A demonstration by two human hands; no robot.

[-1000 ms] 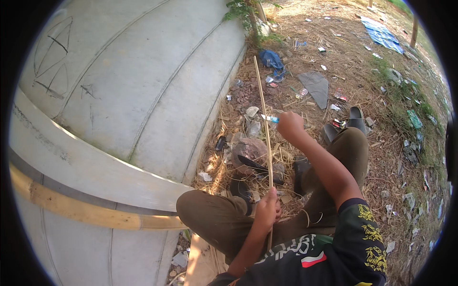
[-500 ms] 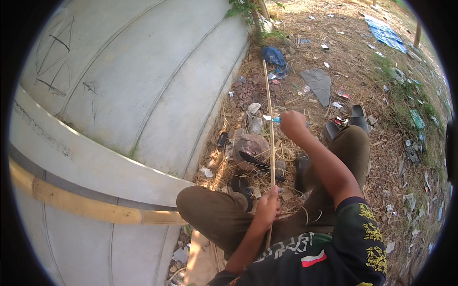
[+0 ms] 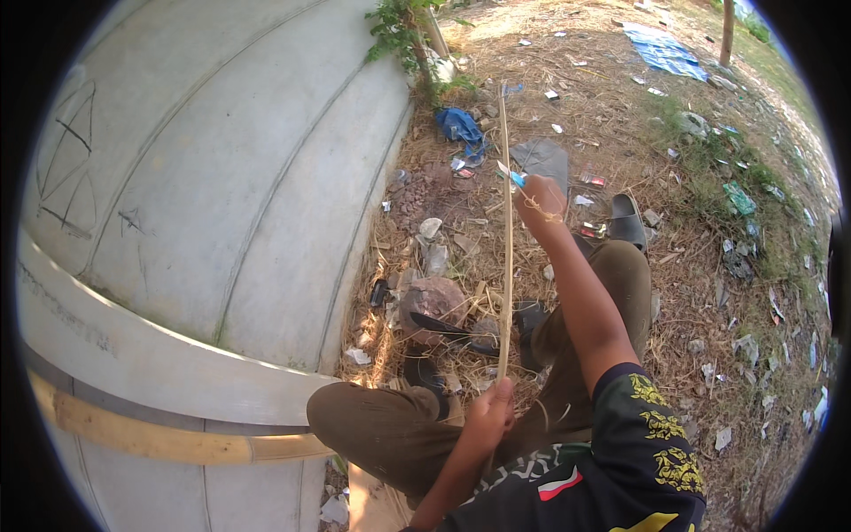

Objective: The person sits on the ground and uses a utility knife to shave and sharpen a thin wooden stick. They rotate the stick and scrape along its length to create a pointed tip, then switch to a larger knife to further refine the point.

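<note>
Straw-littered ground [image 3: 612,115] borders a grey wall [image 3: 257,151]; left hand [image 3: 490,413] clasps a pale strip [image 3: 506,284] extending forward above it; right hand [image 3: 542,200] holds a blue-handled knife [image 3: 517,179] at the strip's far portion; apparently shaving; the next stroke calls for firm left-hand support.

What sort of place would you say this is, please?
Probably an outdoor yard: a grey wall, straw-strewn ground and a leafy green plant suggest it.
</note>
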